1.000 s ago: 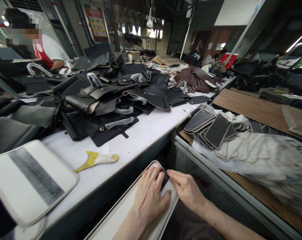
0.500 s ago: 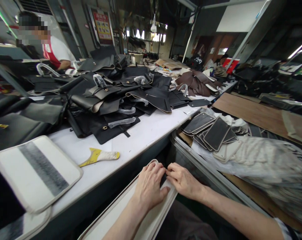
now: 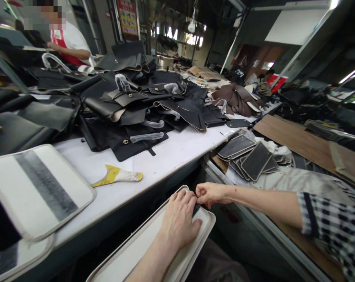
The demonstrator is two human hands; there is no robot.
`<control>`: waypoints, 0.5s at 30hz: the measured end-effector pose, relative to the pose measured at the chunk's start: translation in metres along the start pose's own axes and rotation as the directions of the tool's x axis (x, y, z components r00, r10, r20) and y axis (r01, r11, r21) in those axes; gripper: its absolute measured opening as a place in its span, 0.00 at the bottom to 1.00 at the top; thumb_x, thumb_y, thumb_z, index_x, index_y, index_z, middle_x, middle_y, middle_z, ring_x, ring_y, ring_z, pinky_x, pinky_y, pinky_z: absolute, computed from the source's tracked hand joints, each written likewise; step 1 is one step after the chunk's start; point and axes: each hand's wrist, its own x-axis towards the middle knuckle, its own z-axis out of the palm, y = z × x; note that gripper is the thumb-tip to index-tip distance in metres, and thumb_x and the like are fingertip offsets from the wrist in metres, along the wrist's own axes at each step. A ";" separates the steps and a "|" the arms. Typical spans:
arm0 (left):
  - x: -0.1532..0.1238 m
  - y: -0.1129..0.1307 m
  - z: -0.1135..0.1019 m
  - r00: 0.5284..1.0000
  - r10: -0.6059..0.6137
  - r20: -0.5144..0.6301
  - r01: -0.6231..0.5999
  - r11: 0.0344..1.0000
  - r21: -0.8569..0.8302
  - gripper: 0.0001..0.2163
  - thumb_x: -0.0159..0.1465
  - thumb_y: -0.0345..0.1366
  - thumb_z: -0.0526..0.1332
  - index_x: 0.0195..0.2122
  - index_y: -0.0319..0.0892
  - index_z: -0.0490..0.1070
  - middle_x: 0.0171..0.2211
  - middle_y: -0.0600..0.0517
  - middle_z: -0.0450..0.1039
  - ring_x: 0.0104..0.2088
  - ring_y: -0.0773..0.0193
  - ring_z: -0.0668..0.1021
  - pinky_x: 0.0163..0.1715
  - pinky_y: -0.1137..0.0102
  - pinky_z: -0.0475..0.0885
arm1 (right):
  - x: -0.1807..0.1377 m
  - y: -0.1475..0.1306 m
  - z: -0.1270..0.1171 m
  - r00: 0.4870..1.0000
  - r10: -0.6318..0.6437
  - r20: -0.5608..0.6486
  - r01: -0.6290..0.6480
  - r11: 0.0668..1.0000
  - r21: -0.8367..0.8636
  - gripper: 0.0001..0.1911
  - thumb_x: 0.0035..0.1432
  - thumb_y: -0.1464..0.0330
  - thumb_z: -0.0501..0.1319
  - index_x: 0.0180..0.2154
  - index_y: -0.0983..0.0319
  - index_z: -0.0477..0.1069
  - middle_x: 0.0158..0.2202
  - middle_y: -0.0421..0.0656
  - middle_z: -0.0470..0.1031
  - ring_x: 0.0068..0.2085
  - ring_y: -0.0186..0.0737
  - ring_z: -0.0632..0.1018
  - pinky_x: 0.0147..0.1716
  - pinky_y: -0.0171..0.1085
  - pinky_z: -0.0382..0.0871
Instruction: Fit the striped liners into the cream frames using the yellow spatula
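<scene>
While the white worktop slants across the view, a heap of black leather-like pieces covers much of its far side. At its near left lies a pale panel with a dark grey band, overhanging the edge. The long white rimmed panel sits just in front of the worktop, slanting toward the person. A yellow tool with a wrapped handle rests near the worktop's front edge. Of the hands, the left hand lies open over the far end of the rimmed panel, thumb apart, grasping nothing visible. The right hand has its fingers curled into a pinch beside the left fingertips, above a small dark patch; I cannot tell whether it grips anything.
</scene>
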 end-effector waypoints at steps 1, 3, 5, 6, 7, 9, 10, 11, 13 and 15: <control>0.000 0.000 0.000 1.000 -0.004 -0.001 0.004 1.000 -0.002 0.18 0.55 0.41 0.64 0.47 0.45 0.70 0.49 0.48 0.72 0.54 0.50 0.68 0.58 0.55 0.61 | 0.002 -0.004 -0.001 0.999 0.033 0.023 -0.033 0.999 -0.007 0.22 0.38 0.62 0.74 0.31 0.62 0.65 0.22 0.34 0.70 0.21 0.30 0.71 0.20 0.30 0.68; 0.002 0.000 0.000 1.000 -0.007 0.006 0.007 1.000 -0.009 0.19 0.55 0.41 0.63 0.48 0.44 0.70 0.50 0.47 0.71 0.54 0.49 0.68 0.58 0.54 0.60 | 0.006 -0.011 -0.002 0.995 0.089 0.051 -0.088 0.996 -0.024 0.22 0.36 0.64 0.74 0.29 0.62 0.64 0.22 0.33 0.70 0.20 0.30 0.71 0.19 0.30 0.68; 0.003 0.001 0.000 1.000 -0.010 0.022 0.011 1.000 -0.017 0.20 0.55 0.41 0.63 0.49 0.42 0.70 0.51 0.45 0.71 0.55 0.48 0.67 0.59 0.53 0.60 | 0.012 -0.016 -0.002 0.989 0.136 0.058 -0.134 0.990 -0.040 0.23 0.34 0.66 0.75 0.28 0.62 0.63 0.21 0.33 0.70 0.19 0.30 0.71 0.18 0.30 0.68; 0.004 0.001 -0.001 0.999 -0.015 0.030 0.016 1.000 -0.022 0.20 0.56 0.41 0.62 0.49 0.41 0.70 0.51 0.45 0.71 0.55 0.48 0.67 0.59 0.53 0.60 | 0.015 -0.018 -0.002 0.985 0.161 0.060 -0.158 0.986 -0.047 0.23 0.33 0.67 0.75 0.28 0.62 0.63 0.21 0.33 0.70 0.19 0.31 0.71 0.18 0.30 0.68; 0.004 0.002 -0.002 0.999 -0.022 0.039 0.023 0.999 -0.030 0.20 0.56 0.40 0.61 0.50 0.40 0.70 0.52 0.44 0.70 0.55 0.47 0.67 0.59 0.53 0.60 | 0.017 -0.019 -0.002 0.981 0.185 0.064 -0.182 0.982 -0.053 0.24 0.31 0.68 0.75 0.28 0.62 0.63 0.21 0.34 0.70 0.19 0.31 0.72 0.18 0.30 0.69; 0.002 0.003 -0.005 0.998 -0.033 0.049 0.036 0.997 -0.063 0.20 0.57 0.39 0.60 0.51 0.40 0.70 0.54 0.44 0.69 0.56 0.48 0.66 0.60 0.54 0.59 | 0.020 -0.020 -0.002 0.972 0.224 0.071 -0.220 0.974 -0.062 0.25 0.30 0.69 0.76 0.29 0.62 0.63 0.21 0.35 0.71 0.20 0.33 0.73 0.19 0.31 0.70; 0.000 0.005 -0.008 0.998 -0.041 0.048 0.045 0.995 -0.087 0.20 0.57 0.39 0.60 0.51 0.40 0.70 0.56 0.45 0.68 0.57 0.49 0.66 0.61 0.55 0.59 | 0.020 -0.021 -0.002 0.969 0.235 0.071 -0.231 0.971 -0.065 0.25 0.30 0.68 0.76 0.29 0.62 0.63 0.21 0.35 0.71 0.20 0.33 0.73 0.19 0.32 0.70; -0.004 0.007 -0.012 0.998 -0.055 0.043 0.059 0.992 -0.109 0.20 0.58 0.38 0.60 0.51 0.41 0.70 0.57 0.46 0.67 0.57 0.50 0.66 0.61 0.57 0.59 | 0.020 -0.021 -0.001 0.969 0.238 0.067 -0.234 0.970 -0.065 0.25 0.31 0.68 0.76 0.29 0.62 0.63 0.21 0.35 0.71 0.20 0.33 0.72 0.19 0.32 0.69; -0.017 0.012 -0.020 0.995 -0.101 0.020 0.103 0.987 -0.125 0.18 0.59 0.35 0.58 0.51 0.42 0.70 0.59 0.48 0.66 0.57 0.52 0.66 0.61 0.59 0.60 | 0.018 -0.019 0.000 0.973 0.226 0.044 -0.224 0.973 -0.058 0.25 0.32 0.67 0.75 0.29 0.61 0.62 0.20 0.33 0.68 0.19 0.31 0.70 0.19 0.31 0.68; -0.035 0.016 -0.026 0.985 -0.172 0.001 0.172 0.981 -0.092 0.15 0.60 0.33 0.56 0.49 0.43 0.71 0.55 0.48 0.69 0.55 0.53 0.68 0.57 0.58 0.64 | 0.015 -0.016 0.004 0.981 0.196 0.008 -0.195 0.980 -0.044 0.25 0.34 0.65 0.75 0.29 0.61 0.61 0.19 0.32 0.65 0.19 0.29 0.68 0.19 0.30 0.64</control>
